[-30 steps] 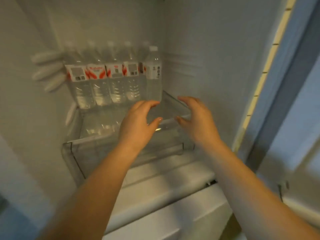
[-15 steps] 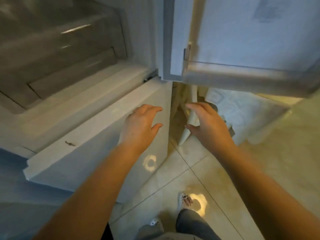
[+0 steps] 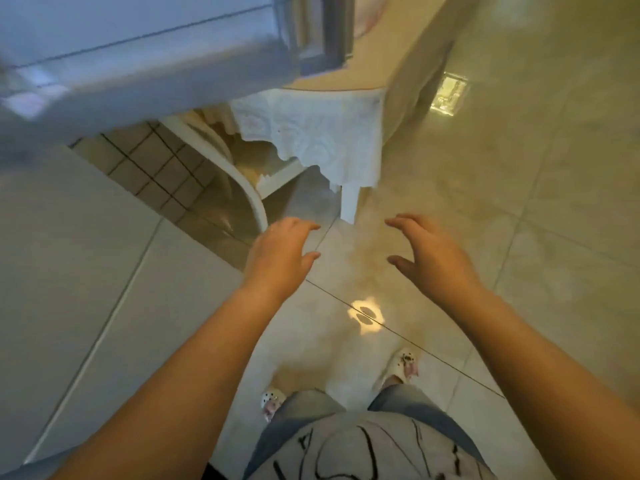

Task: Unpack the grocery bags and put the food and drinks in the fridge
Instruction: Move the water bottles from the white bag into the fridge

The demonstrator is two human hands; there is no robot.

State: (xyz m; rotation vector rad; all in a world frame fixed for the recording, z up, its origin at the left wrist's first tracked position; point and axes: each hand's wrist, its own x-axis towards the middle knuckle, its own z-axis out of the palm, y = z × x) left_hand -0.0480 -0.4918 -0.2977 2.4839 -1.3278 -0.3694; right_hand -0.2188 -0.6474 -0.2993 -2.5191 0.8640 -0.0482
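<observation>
Above the tiled floor (image 3: 554,237), left hand (image 3: 277,258) and right hand (image 3: 433,254) hover empty, fingers spread.

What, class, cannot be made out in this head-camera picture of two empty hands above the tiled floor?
- Fridge interior: hidden, since the blurred white fridge door fills the head view's top left.
- Grocery bags: none in frame.
- Space under the white lace tablecloth: covered by the cloth.
- Palms of the bare left hand and bare right hand: turned away from the camera.
</observation>
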